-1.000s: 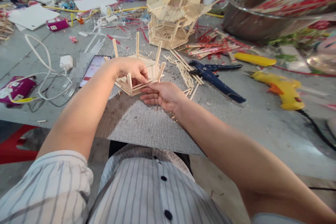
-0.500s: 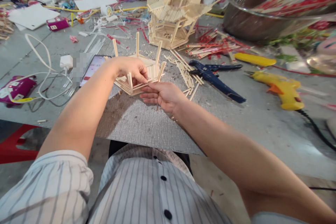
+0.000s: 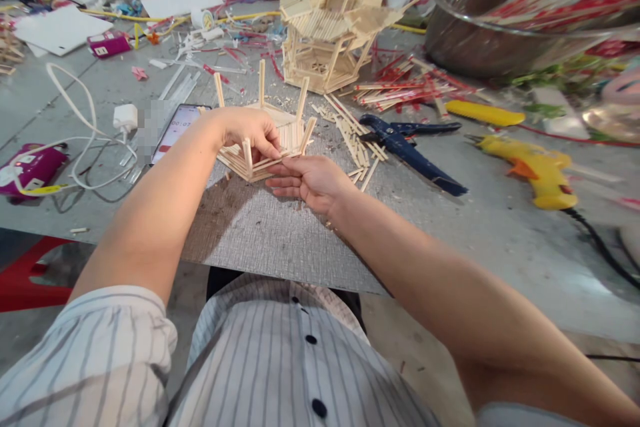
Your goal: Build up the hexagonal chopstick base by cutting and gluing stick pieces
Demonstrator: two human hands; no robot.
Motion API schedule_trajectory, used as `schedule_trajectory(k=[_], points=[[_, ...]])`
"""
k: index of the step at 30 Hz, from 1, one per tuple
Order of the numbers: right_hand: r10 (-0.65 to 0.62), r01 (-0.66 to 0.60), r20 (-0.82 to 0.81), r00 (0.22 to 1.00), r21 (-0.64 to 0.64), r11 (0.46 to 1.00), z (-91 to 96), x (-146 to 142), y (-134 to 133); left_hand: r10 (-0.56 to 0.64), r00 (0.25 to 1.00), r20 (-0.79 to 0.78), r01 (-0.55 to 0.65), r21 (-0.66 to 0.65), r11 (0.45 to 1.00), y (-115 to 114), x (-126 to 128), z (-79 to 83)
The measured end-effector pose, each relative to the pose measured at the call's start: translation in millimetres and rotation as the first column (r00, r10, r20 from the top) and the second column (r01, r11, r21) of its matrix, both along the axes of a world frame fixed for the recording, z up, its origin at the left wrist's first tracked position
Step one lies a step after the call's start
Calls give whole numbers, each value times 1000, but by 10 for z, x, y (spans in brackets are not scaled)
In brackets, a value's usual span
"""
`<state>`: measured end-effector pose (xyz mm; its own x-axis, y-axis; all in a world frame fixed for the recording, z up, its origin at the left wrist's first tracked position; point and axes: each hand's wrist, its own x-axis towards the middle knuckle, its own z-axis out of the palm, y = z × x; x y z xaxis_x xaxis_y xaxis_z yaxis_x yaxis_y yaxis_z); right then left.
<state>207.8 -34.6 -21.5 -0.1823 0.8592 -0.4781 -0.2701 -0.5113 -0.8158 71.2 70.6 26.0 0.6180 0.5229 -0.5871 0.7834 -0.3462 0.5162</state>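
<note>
Grips one small frame (image 3: 287, 130) from above with the left hand (image 3: 253, 133), fingers curled down over it, thumb and forefinger nipped tight on the thin front rail. Meets that same rail from below with the right hand (image 3: 307, 180), thumb and forefinger closed on it, remaining fingers loosely bent, palm half open. Keeps the frame at the far edge of one grey mat (image 3: 260, 233), coarse and woven; lifted or resting, cannot tell. Pale wood throughout: flat slats laid side by side for a floor, five square posts in view, all poking upward and leaning a little outward. Just right of it, one loose heap of sticks (image 3: 357, 140), same pale wood, short and straight. Behind, one tower (image 3: 330, 33), built of the same sticks, open lattice at the base, slatted roofs with upturned corners, top cut off by the picture's edge. Right of the heap, one pair of cutters (image 3: 410, 150), dark blue, long handles. Further right, one glue gun (image 3: 537, 170), yellow plastic, black cord trailing. Between tower and gun, one scatter of red-tipped sticks (image 3: 400, 90). Far right, one bowl (image 3: 480, 47), round, shiny steel. To the left, one phone (image 3: 177, 130), flat, screen lit; one white plug (image 3: 125, 118) with looping cable; two magenta packs (image 3: 30, 170), glossy. Underneath all of it, one table (image 3: 500, 247), smooth grey.
</note>
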Motion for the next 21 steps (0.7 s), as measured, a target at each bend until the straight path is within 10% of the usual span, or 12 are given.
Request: schedule_trajectory(k=[21], points=[[15, -15, -10, 1000, 3, 1000, -10, 12, 9, -9, 1000, 2, 9, 58, 998, -15, -32, -6]])
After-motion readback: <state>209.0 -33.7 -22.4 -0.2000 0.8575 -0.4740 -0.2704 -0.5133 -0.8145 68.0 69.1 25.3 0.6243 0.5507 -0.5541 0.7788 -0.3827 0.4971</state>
